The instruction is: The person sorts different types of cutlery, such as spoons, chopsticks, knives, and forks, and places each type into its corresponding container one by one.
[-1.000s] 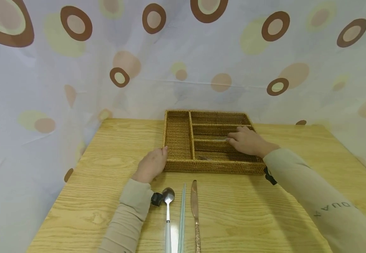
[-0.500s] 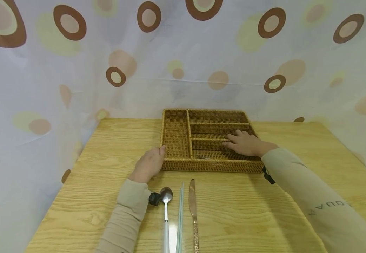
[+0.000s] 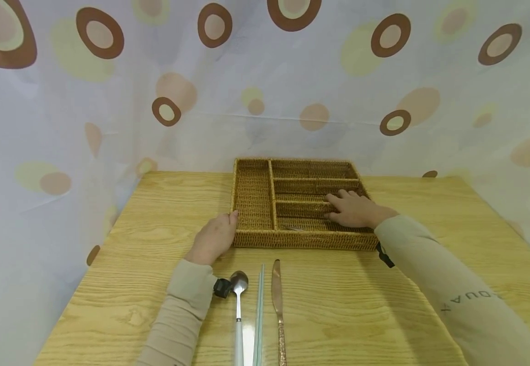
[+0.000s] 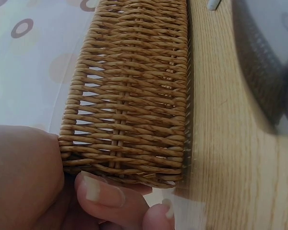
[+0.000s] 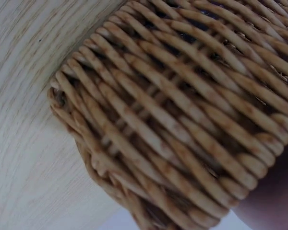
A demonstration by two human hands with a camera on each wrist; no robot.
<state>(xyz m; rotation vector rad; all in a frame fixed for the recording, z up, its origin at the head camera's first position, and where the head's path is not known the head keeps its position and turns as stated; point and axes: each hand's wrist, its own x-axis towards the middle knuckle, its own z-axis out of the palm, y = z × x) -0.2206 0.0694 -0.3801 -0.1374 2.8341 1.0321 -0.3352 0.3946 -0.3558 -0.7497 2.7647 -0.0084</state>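
Note:
A brown wicker cutlery tray (image 3: 274, 203) with several compartments stands toward the back of the table. My left hand (image 3: 213, 238) grips its front left corner, the thumb at the rim; in the left wrist view, curled fingertips (image 4: 103, 192) show against the woven wall. My right hand (image 3: 353, 208) is inside the right part of the tray, over the middle and front compartments, with fingers spread and nothing seen in them. A thin metal utensil (image 3: 293, 228) lies in the front compartment, mostly hidden by the wall. The right wrist view shows mainly the woven wall (image 5: 173, 110).
On the wooden table (image 3: 361, 305) in front of the tray lie a spoon (image 3: 239, 305) with a pale handle, pale green chopsticks (image 3: 259, 315) and a copper-coloured table knife (image 3: 278, 300), side by side. A patterned cloth (image 3: 246, 66) hangs behind.
My right hand's fingers have spread after being bunched near a pale strip in the middle compartment, and the hand has lowered slightly. The left hand keeps its grip at the tray corner.

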